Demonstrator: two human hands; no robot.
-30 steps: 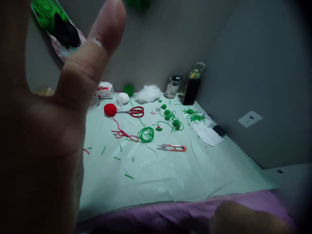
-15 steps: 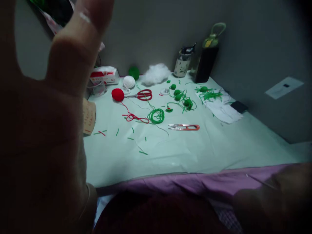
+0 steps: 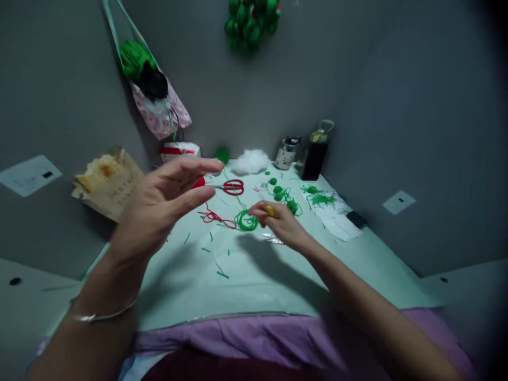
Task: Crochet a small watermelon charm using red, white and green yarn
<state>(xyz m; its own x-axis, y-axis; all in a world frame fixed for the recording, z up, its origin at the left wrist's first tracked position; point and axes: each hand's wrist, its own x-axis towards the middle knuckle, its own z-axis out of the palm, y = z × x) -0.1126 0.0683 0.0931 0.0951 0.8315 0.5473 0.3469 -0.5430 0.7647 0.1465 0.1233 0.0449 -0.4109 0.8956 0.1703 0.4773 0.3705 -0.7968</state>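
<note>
My left hand (image 3: 170, 196) hangs over the left part of the table, thumb and fingers apart, with nothing between them. Over the middle, my right hand (image 3: 280, 219) is closed around a thin tool with a yellow handle (image 3: 270, 210). Just left of its fingertips lies a coil of green yarn (image 3: 246, 220). Small snips (image 3: 273, 239) lie partly hidden beneath the right hand. Red-handled scissors (image 3: 233, 187) rest behind the coil, and a loose tangle of red yarn (image 3: 216, 218) is to its left. A red ball (image 3: 198, 182) is partly covered by my left fingers.
White stuffing (image 3: 251, 162), a green ball (image 3: 222, 155), a jar (image 3: 285, 155) and a dark bottle (image 3: 315, 156) stand at the back. Green knotted pieces (image 3: 279, 193) lie behind my right hand. A paper bag with bread (image 3: 111, 182) is at the left.
My left hand has drawn back from close before the camera. My right hand has come from the lower right edge to over the table. The view has tilted up.
</note>
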